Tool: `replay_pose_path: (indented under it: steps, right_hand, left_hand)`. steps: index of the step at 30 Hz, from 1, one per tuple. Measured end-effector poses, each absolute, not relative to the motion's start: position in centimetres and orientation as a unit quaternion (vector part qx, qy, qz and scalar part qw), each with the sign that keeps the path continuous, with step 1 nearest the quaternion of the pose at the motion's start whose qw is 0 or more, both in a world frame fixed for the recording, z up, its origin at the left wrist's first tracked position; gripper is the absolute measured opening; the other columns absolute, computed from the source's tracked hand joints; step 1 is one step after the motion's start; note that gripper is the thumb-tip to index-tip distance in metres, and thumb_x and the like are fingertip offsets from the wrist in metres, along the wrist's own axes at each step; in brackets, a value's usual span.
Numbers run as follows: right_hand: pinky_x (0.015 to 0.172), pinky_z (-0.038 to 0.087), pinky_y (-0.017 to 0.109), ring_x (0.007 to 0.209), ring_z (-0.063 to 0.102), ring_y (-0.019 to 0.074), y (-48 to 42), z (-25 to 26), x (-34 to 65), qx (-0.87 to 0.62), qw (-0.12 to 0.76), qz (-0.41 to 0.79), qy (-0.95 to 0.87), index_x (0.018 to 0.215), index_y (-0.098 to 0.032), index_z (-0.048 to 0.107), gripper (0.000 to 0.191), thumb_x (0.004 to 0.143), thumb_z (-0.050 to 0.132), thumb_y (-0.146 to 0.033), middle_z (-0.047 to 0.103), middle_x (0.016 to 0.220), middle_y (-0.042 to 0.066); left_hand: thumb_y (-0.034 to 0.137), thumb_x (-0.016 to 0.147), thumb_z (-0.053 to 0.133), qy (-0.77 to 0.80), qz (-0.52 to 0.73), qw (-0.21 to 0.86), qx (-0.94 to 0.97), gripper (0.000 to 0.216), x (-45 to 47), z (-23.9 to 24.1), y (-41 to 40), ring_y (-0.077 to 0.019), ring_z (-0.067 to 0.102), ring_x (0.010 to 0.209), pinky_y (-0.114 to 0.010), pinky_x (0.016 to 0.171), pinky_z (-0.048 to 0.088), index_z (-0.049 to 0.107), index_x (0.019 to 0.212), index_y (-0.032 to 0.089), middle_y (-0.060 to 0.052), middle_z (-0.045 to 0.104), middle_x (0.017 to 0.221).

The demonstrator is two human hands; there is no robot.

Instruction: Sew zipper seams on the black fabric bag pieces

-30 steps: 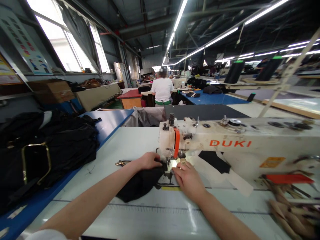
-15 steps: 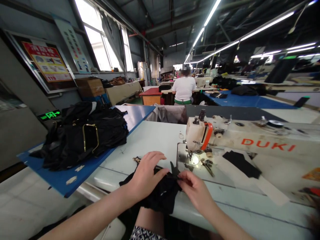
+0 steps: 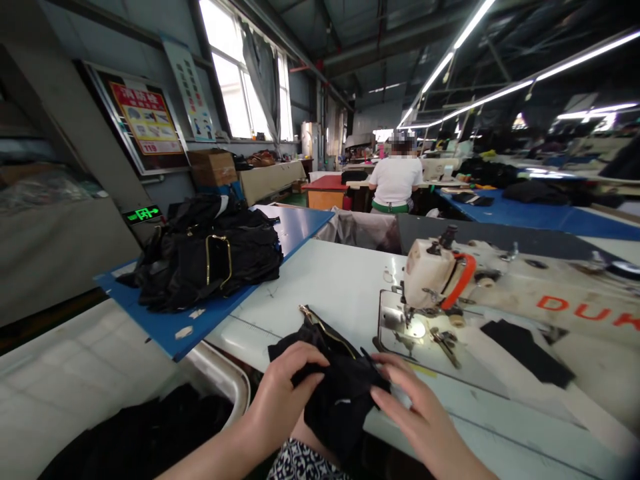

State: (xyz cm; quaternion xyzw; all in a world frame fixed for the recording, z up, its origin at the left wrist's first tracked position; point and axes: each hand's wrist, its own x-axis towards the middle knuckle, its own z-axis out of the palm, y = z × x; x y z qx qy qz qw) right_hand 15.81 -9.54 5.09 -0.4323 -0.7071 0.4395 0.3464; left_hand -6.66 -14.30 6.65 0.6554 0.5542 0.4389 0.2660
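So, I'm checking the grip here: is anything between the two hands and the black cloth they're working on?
Nothing visible. The left hand curls straight over the black cloth at the edge of the table, and the right hand touches its right side, bare skin on fabric. Whether the right hand pinches it is unclear.

red letters "duk", cut off by the right edge, stand on the sewing machine (image 3: 550, 293); "119" ends the red poster (image 3: 146, 120), upper left.
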Motion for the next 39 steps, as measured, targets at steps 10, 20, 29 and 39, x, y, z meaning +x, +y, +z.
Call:
replay_pose_path:
  steps: [10,20,29,39]
  right_hand:
    - [0.063,0.041,0.026,0.067,0.05,0.0162,-10.8,8.8,13.7,-0.396,0.381,0.524,-0.65,0.064,-0.019,0.06,0.035,0.083,0.054,-0.048,0.054,0.068,0.0]
    - [0.073,0.053,0.028,0.088,0.062,0.0243,-12.3,6.4,12.4,-0.482,0.416,0.634,-0.439,0.085,-0.021,0.071,0.036,0.063,0.074,-0.05,0.07,0.085,0.003]
    - [0.074,0.051,0.029,0.081,0.061,0.0215,-12.3,8.2,12.0,-0.398,0.419,0.614,-0.538,0.083,-0.019,0.067,0.028,0.072,0.068,-0.045,0.067,0.082,0.003]
    - [0.092,0.046,0.042,0.114,0.051,0.0286,-11.8,7.8,13.1,-0.439,0.539,0.349,-0.629,0.129,-0.025,0.042,0.057,0.078,0.062,-0.038,0.052,0.125,0.011]
  left_hand:
    - [0.012,0.084,0.055,0.548,0.469,0.083,0.687,0.016,-7.3,10.7,-15.8,-0.0187,0.052,0.103,-0.032,0.089,0.043,0.063,0.092,0.023,-0.005,0.056,0.108]
    - [0.009,0.08,0.058,0.533,0.383,0.094,0.748,0.013,-6.0,9.7,-17.8,-0.0192,0.056,0.082,-0.034,0.075,0.046,0.06,0.089,0.018,-0.004,0.063,0.085]
    - [0.009,0.089,0.039,0.521,0.368,0.069,0.767,0.016,-6.0,12.1,-18.1,-0.0164,0.054,0.075,-0.036,0.082,0.044,0.051,0.085,0.018,-0.003,0.057,0.077]
    - [0.015,0.094,0.036,0.567,0.238,0.134,0.777,0.013,-7.0,17.1,-17.8,-0.014,0.054,0.075,-0.023,0.066,0.044,0.045,0.085,0.021,0.0,0.055,0.081]
